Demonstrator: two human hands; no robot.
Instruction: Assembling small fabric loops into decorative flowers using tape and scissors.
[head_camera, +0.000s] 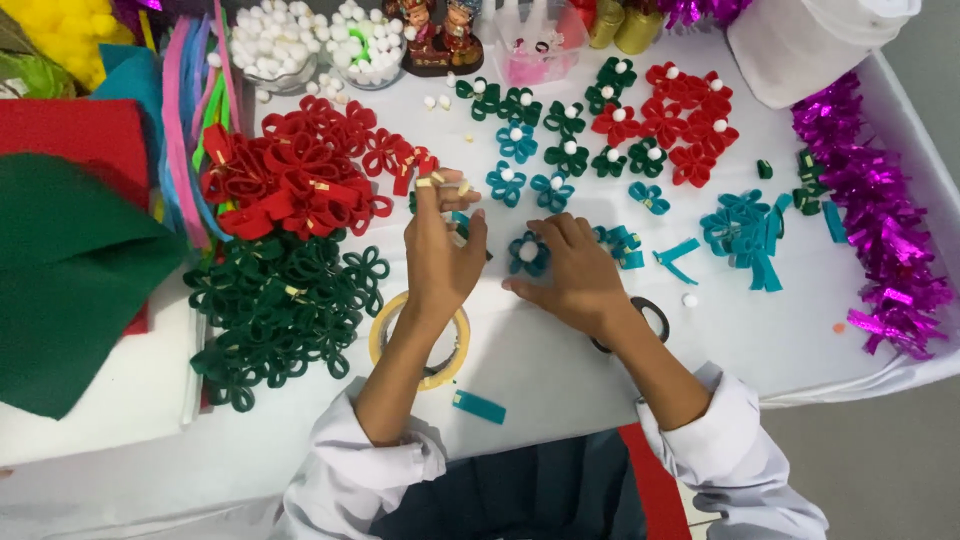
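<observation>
Head view, white counter (560, 380). Right hand (575, 275) lies flat, fingers together, pressing a teal felt flower (528, 252) with a white pompom centre onto the counter at centre frame. Left hand (440, 255) is raised just at 9 o'clock of it, fingers loosely apart; small pale strips, probably tape pieces, sit on its fingertips, though the view is too small to be sure.

Progress, judged: finished flowers with pompoms lie in rows at 12 to 1 o'clock, green (565, 120), red (670, 120) and teal (520, 165). Left to do: red loop pile (290, 175) and green loop pile (280, 300) at 9 to 10 o'clock, teal loops (745, 235) at 3 o'clock, all without centres.

Tape roll (420, 340) under the left wrist; two pompom bowls (272, 45) at 11 o'clock. No readable packages or labels
</observation>
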